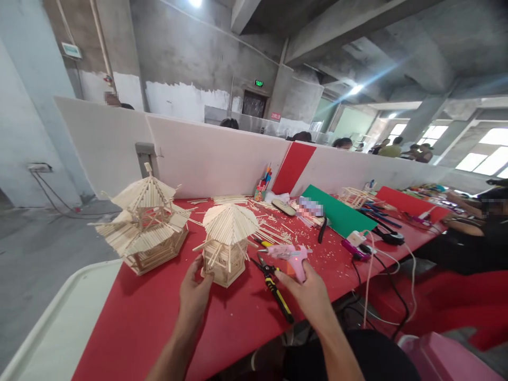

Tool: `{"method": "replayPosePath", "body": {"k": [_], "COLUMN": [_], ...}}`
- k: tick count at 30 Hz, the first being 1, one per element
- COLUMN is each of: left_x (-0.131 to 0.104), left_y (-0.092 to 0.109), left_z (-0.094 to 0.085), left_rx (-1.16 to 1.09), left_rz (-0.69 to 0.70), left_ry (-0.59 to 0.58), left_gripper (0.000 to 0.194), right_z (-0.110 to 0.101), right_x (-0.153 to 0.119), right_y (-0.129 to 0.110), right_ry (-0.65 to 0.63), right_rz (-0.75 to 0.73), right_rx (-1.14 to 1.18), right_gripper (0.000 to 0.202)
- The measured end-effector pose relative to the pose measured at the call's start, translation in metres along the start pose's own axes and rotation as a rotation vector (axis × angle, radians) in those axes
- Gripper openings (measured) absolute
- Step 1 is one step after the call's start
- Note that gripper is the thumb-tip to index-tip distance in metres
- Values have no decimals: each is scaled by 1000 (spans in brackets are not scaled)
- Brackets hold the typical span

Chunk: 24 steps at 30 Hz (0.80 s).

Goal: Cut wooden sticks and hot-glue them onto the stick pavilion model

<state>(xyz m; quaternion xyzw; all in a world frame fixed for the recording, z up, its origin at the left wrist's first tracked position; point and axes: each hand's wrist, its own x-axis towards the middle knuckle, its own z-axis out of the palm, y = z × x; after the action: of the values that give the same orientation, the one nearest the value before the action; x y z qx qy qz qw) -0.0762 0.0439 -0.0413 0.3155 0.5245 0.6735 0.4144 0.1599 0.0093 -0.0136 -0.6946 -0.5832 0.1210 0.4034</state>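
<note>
"As I stand by this red desk (234, 333), what do I enter for the left hand (195, 286)?"

"Item: one small stick pavilion (230, 225), single pointed roof, upright, between the two hands. Fingers grasping its lower left side, thumb to the front. Whether its base touches the desk, I cannot tell."

"And the right hand (309, 288)?"

"Item: one pink glue gun (292, 256), fingers wrapped round the handle, nozzle towards the pavilion."

"Lying below the gun?"

"Item: one pair of pliers (278, 299), black and yellow handles, on the desk."

"Left of the small pavilion?"

"Item: one larger stick pavilion (148, 227), two roof tiers, just beside the first."

"Farther back?"

"Items: loose sticks (275, 232), scattered; one pen cup (260, 194), full, near the white partition (206, 159); one green board (337, 210), to the right."
</note>
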Motion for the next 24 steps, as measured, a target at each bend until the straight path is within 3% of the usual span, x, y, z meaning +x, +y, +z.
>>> {"method": "replayPosePath", "body": {"k": [3,7,12,17,22,24], "left_x": [-3,-4,-5,-12,-17,-17], "left_y": [-4,-8,-9,-10,-10,-9], "left_z": [2,3,4,6,9,10], "left_rx": [10,91,110,184,211,218], "left_rz": [30,49,46,68,77,70], "left_ry": [-31,-50,-63,-92,-163,-176], "left_gripper": [37,33,32,23,20,20], "right_z": [-24,-37,-41,-32,5,23], "right_x": [16,40,60,46,0,-14], "right_y": [40,90,117,90,15,-16], "right_ry": [-26,8,14,132,81,50], "right_rz": [122,247,348,245,-35,-203], "right_rx": [-80,-190,-283,-235,8,233], "right_gripper": [39,15,9,27,30,28]}}
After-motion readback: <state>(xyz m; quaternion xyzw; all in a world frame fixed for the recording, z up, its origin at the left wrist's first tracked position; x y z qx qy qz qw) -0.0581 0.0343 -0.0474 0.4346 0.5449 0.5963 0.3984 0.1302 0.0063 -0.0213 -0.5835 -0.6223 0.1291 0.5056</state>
